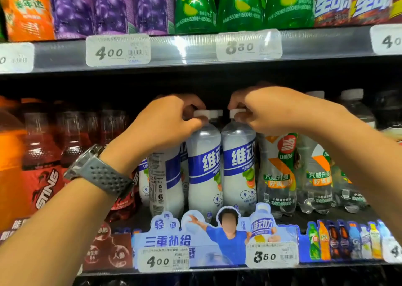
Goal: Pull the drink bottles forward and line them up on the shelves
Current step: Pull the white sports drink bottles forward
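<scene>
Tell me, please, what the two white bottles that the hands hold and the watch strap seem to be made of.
Left white bottle and right white bottle: probably clear, glossy plastic; the upper body looks see-through above the milky drink, and light glints on it. Watch strap: likely matte grey rubber or silicone, with rows of small holes; the look leaves it open.

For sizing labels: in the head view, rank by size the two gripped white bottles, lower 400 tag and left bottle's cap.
Largest, alike: left white bottle, right white bottle.
Then lower 400 tag.
Smallest: left bottle's cap.
</scene>
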